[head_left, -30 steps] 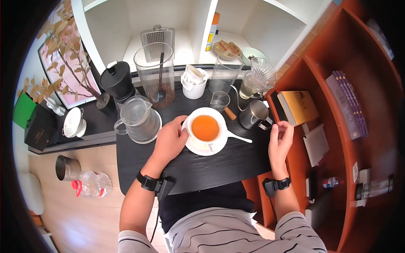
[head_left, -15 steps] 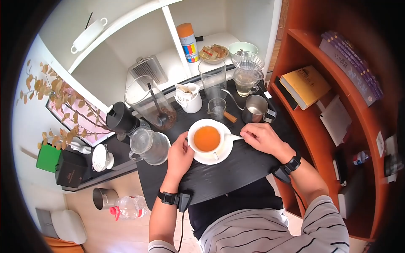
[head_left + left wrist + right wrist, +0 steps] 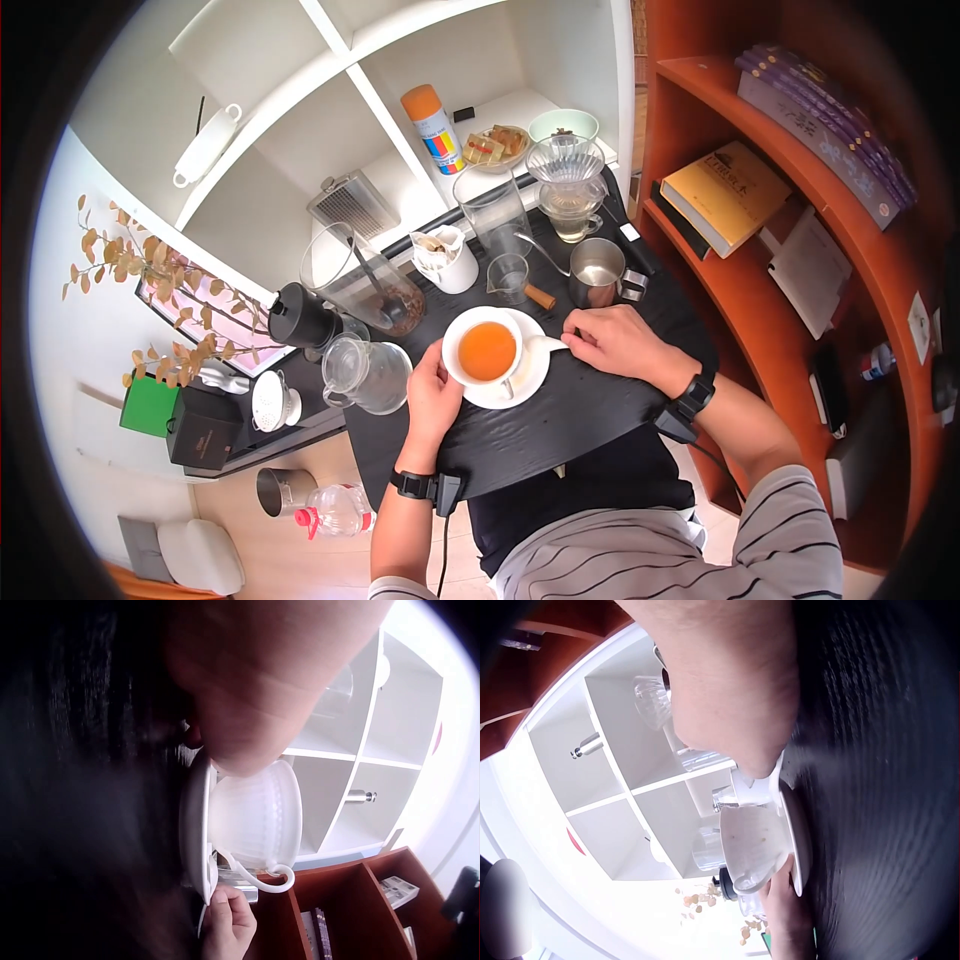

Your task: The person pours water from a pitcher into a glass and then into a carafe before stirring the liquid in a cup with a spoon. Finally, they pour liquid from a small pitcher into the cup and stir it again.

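A white teacup [image 3: 463, 345] full of amber tea [image 3: 487, 351] stands on a white saucer [image 3: 530, 385]. My left hand [image 3: 435, 395] holds the saucer's left edge, with the thumb on top of the rim beside the cup. On the right of the saucer lies a white spoon [image 3: 541, 345], its handle pointing right. My right hand [image 3: 618, 340] pinches the end of that handle between thumb and curled fingers. In the left wrist view the cup's looped handle [image 3: 279, 882] faces that right hand [image 3: 231, 921].
Behind the cup are a small glass pitcher with a wooden handle [image 3: 510, 278], a steel kettle [image 3: 597, 275] and a white mug [image 3: 452, 268]. A glass server [image 3: 378, 375] stands left, by a tall glass jar [image 3: 345, 265] with beans. A wooden shelf [image 3: 690, 275] borders the right.
My right hand has come left from beside the kettle and taken hold of the spoon handle. My left hand stays at the saucer. The head view has turned.
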A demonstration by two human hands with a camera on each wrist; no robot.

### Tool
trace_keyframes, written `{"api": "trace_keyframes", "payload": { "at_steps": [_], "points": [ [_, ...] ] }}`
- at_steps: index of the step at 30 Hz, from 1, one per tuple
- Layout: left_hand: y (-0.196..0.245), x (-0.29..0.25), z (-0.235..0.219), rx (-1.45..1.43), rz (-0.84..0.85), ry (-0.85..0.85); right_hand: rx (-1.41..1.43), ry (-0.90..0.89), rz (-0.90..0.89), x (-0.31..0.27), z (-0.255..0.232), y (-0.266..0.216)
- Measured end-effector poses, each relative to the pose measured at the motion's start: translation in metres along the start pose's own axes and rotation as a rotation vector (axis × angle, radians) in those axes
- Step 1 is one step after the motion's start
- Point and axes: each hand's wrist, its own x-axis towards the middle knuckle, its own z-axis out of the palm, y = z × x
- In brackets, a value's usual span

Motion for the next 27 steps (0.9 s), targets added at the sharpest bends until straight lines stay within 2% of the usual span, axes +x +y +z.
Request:
{"api": "trace_keyframes", "payload": {
  "at_steps": [27],
  "points": [
    [0.006,-0.001,0.006,0.082,0.047,0.088,-0.117,0.069,-0.118,-0.004,0.007,0.001]
  ]
}}
